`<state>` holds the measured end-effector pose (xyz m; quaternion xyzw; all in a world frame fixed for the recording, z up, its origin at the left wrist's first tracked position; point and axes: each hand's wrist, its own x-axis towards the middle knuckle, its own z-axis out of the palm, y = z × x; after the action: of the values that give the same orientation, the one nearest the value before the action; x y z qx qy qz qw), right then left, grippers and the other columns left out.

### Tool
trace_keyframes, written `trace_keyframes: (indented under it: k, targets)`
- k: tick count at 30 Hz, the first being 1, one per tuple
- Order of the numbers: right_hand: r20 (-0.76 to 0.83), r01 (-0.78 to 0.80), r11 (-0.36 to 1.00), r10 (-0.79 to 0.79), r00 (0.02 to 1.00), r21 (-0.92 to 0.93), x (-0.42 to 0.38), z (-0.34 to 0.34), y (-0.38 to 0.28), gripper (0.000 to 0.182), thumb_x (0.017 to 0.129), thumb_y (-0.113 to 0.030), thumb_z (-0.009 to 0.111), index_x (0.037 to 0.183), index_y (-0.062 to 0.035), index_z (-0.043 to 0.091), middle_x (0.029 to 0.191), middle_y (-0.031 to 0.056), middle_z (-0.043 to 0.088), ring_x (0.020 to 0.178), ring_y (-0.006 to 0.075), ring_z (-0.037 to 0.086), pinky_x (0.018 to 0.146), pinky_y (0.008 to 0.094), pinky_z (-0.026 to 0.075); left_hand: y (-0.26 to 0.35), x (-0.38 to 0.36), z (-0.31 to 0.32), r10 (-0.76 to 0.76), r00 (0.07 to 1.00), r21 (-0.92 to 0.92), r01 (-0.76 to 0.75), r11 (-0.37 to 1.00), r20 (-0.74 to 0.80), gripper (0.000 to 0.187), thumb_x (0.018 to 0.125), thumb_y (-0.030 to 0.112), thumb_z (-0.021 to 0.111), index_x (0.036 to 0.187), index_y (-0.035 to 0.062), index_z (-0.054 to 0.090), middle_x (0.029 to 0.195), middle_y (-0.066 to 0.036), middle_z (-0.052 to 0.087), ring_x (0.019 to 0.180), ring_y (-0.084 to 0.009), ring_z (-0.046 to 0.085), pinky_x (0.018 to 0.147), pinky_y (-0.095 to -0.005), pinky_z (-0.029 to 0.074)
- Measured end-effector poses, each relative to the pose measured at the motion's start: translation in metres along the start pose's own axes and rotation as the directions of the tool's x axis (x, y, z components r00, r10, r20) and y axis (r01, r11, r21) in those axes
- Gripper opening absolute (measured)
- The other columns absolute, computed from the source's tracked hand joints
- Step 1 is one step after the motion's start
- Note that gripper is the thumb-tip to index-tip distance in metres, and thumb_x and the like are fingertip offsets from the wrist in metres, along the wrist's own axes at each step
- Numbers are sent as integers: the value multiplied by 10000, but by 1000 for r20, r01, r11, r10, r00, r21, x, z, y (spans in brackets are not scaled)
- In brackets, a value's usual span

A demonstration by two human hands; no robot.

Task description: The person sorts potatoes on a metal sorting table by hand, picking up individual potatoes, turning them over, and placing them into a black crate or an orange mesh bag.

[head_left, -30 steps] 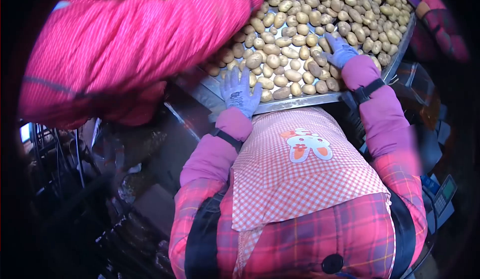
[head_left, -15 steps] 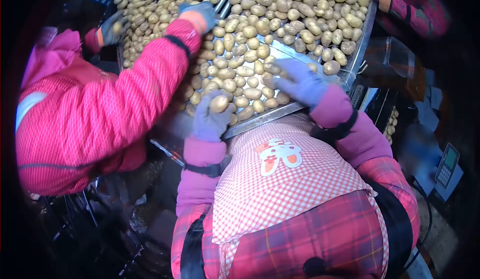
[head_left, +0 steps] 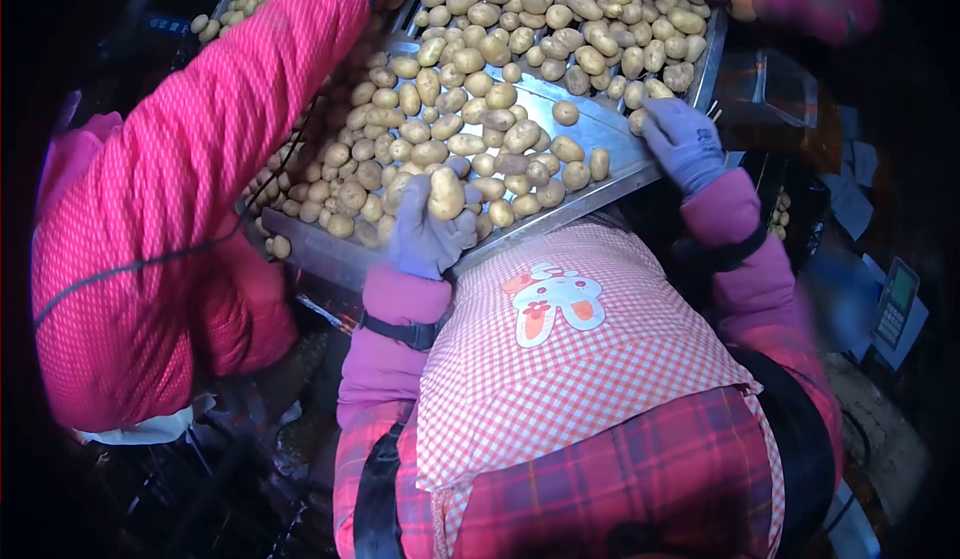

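Potato (head_left: 446,195) gripped in my left hand (head_left: 422,235) — right hand (head_left: 686,143) touching another potato (head_left: 637,122) by the tray (head_left: 560,220) edge — whether clasped, I cannot tell.

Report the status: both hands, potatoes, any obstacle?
Left hand holding potato; right hand at another potato. Loose potatoes across metal tray. Co-worker's pink sleeve over left side.

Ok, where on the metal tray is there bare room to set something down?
The clearest patch is the bare metal between the right hand, the lone potato and the near rim. It's crowded around the left hand, which holds a potato, and across the upper heap.
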<state>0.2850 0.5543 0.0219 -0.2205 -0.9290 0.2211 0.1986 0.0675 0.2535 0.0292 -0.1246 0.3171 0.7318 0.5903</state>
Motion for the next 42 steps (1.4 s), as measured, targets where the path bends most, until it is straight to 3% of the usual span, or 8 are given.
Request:
trace_keyframes:
  k: [9, 11, 14, 24, 29, 31, 35, 42]
  targets:
    - [310, -111, 821, 332, 891, -561, 24, 18, 11, 431, 809, -378, 649, 1141, -117, 563, 1001, 144, 643, 952, 319, 641, 822, 445, 504, -1, 27, -8, -116, 977, -136, 141, 981, 179, 543, 962, 461, 476, 1312, 47, 501, 1099, -157, 642, 915, -282, 648, 751, -378, 530]
    - [310, -463, 885, 454, 835, -47, 28, 16, -4, 463, 823, -408, 645, 1161, -101, 568, 1084, 168, 634, 993, 343, 628, 880, 442, 493, 2, 30, -9, -101, 978, -223, 141, 964, 185, 586, 911, 489, 522, 1269, 26, 531, 1284, -202, 556, 1255, -393, 499, 1038, -532, 422]
    - [466, -306, 901, 137, 874, 308, 30, 36, -58, 453, 894, -335, 610, 1246, -57, 553, 1159, 199, 617, 1092, 321, 601, 965, 377, 463, 1, 23, 3, 2, 998, -240, 15, 971, 70, 634, 916, 484, 477, 1351, 29, 404, 1433, -189, 388, 1364, -404, 318, 1064, -618, 314]
    - [-25, -303, 799, 341, 940, -519, 81, 61, 2, 623, 805, -426, 640, 1360, -195, 473, 1295, 138, 548, 1291, 345, 429, 1012, 451, 407, 1, 13, -16, 2, 977, -331, 71, 941, 214, 624, 940, 480, 429, 1367, 29, 383, 1395, -193, 416, 1256, -406, 443, 981, -608, 403]
    - [343, 162, 917, -29, 939, -365, 51, 52, -48, 512, 824, -360, 619, 1283, -150, 531, 1222, 149, 572, 1134, 350, 533, 912, 455, 459, -4, 37, -4, -59, 981, -248, 104, 963, 183, 536, 928, 434, 530, 1309, 61, 476, 1344, -178, 502, 1241, -347, 506, 987, -539, 444]
    - [-44, 326, 945, -326, 944, -14, 31, 54, -52, 379, 823, -298, 602, 1160, -125, 612, 1073, 146, 641, 967, 339, 617, 827, 457, 488, -6, 38, 0, -40, 986, -181, 70, 981, 161, 534, 930, 431, 529, 1312, 62, 473, 1339, -179, 506, 1234, -346, 514, 985, -534, 450]
    - [38, -282, 894, 314, 949, -349, 21, 4, 15, 213, 856, -293, 569, 925, -107, 646, 813, 123, 679, 816, 309, 672, 719, 441, 498, -12, 38, -6, -22, 985, -119, 43, 992, 169, 511, 939, 421, 516, 1323, 88, 462, 1327, -179, 518, 1217, -349, 532, 972, -530, 470]
    - [133, -85, 742, 229, 964, -665, 18, 27, 31, 510, 787, -385, 647, 1243, -172, 566, 1078, 129, 610, 996, 329, 581, 919, 490, 388, -18, 45, -9, -36, 980, -105, 58, 993, 196, 492, 966, 408, 462, 1359, 114, 421, 1372, -200, 482, 1246, -369, 509, 1002, -540, 452]
